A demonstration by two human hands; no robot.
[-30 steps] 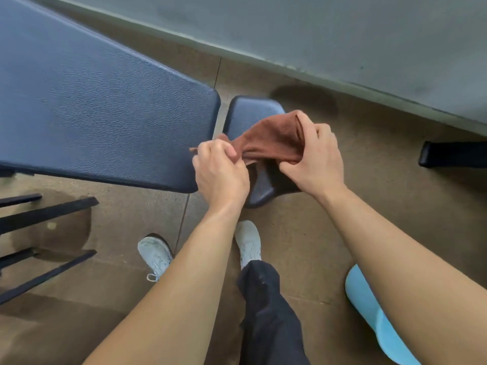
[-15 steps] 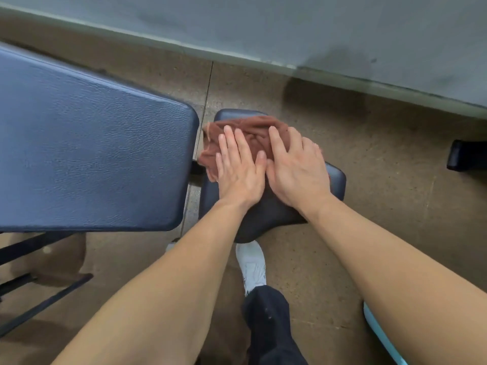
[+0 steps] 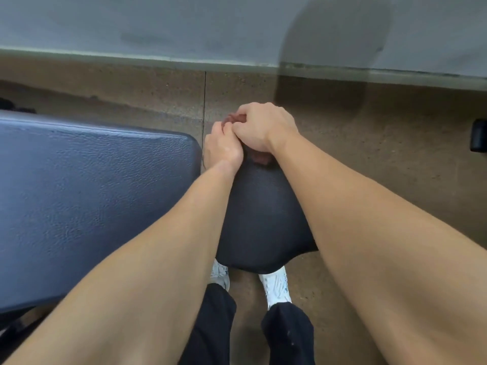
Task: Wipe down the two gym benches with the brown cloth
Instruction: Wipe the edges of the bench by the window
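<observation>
The brown cloth [image 3: 261, 159] is bunched at the far end of the small dark seat pad [image 3: 263, 219] and almost wholly covered by my hands; only small bits show. My right hand [image 3: 263, 127] curls over the cloth at the pad's far edge. My left hand [image 3: 222, 146] lies right beside it, partly under it, fingers bent down onto the cloth. The bench's large dark blue back pad [image 3: 92, 206] fills the left side, separated from the seat pad by a narrow gap.
A grey wall [image 3: 184, 27] with a skirting strip runs across the top, above the brown floor [image 3: 395, 167]. A black part [image 3: 478, 135] sticks in at the right edge. My white shoes [image 3: 276, 288] and dark trousers stand just below the seat pad.
Both hands slid the cloth away from me along the seat pad to its far end, and the flat fingers have curled over it. The view dropped closer over the pad.
</observation>
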